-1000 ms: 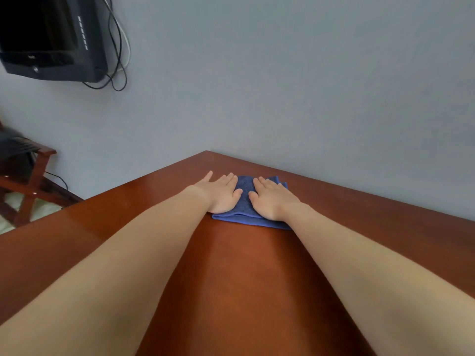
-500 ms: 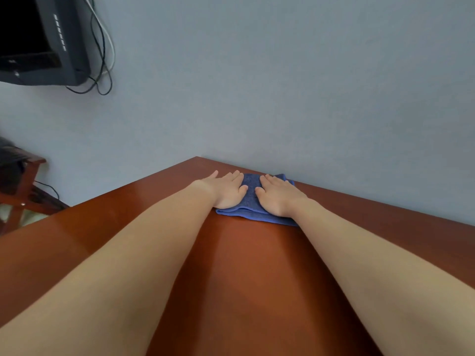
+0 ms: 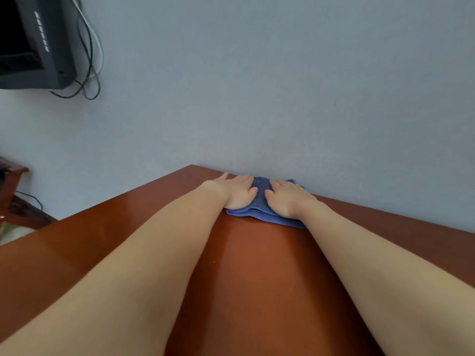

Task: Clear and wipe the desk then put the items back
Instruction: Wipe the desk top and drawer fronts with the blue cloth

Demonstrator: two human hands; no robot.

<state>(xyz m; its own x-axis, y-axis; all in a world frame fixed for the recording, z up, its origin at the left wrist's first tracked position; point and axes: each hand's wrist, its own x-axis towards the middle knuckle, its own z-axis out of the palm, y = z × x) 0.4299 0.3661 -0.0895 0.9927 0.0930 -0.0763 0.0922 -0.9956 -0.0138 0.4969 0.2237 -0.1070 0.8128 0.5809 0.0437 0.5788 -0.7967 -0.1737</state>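
A folded blue cloth (image 3: 261, 188) lies on the reddish-brown wooden desk (image 3: 257, 283), at its far edge against the grey wall. My left hand (image 3: 237, 193) rests flat on the cloth's left part, palm down. Beside it, my right hand (image 3: 288, 199) lies flat on the right part. Both hands hide most of the cloth; only its middle strip and near folded edge show. Both forearms stretch forward over the desk. Nothing else lies on the visible desk top.
The grey wall (image 3: 282, 98) stands right behind the cloth. A dark screen (image 3: 33, 42) with dangling cables (image 3: 90, 62) hangs on the wall at upper left. Dark wooden furniture (image 3: 10, 196) stands on the floor beyond the desk's left edge.
Both hands have slid the cloth forward across the desk, from a little short of the wall to right against it. The view has tipped slightly.
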